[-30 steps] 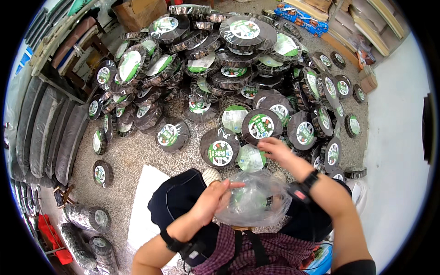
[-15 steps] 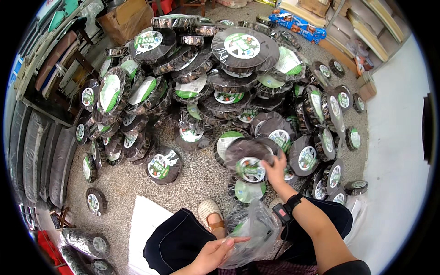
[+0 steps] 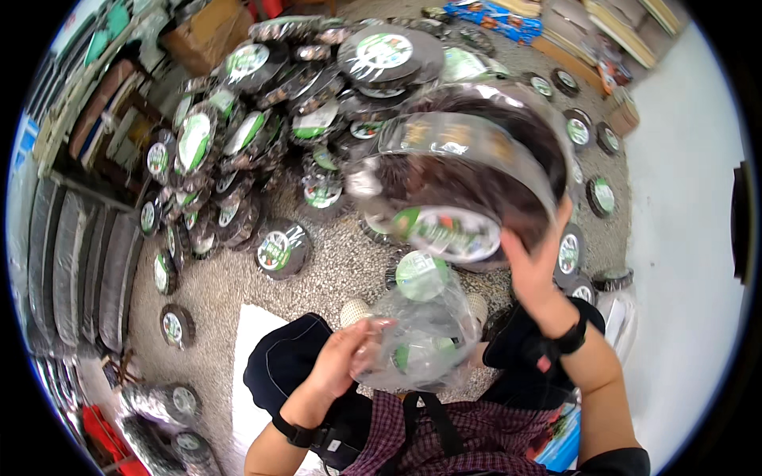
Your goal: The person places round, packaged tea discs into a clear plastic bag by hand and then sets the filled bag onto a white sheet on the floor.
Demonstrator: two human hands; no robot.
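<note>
My right hand (image 3: 540, 274) grips the rim of a round, dark brown cushion-like disc (image 3: 460, 178), raised and tilted above the floor. Motion blurs this disc; it has a shiny clear wrapper and a green-and-white oval label at its near edge. Low in front of my body, my left hand (image 3: 343, 358) is closed on a crumpled clear plastic bag (image 3: 425, 333). Through the bag a green patch shows, but what it belongs to is hard to tell. Just beyond the bag a disc with a pale green label (image 3: 421, 275) lies on the floor.
A large heap of similar wrapped discs (image 3: 389, 51) fills the floor ahead. Single discs (image 3: 282, 249) lie around it. Long dark wrapped pads (image 3: 75, 270) lean at the left, below a shelf. A white wall (image 3: 675, 198) stands at the right, and a cardboard box (image 3: 208, 36) far left.
My right hand has lifted the disc from beside the heap, up and toward me, tilting it. My left hand has moved up and left, its fingers now closed on the bag.
</note>
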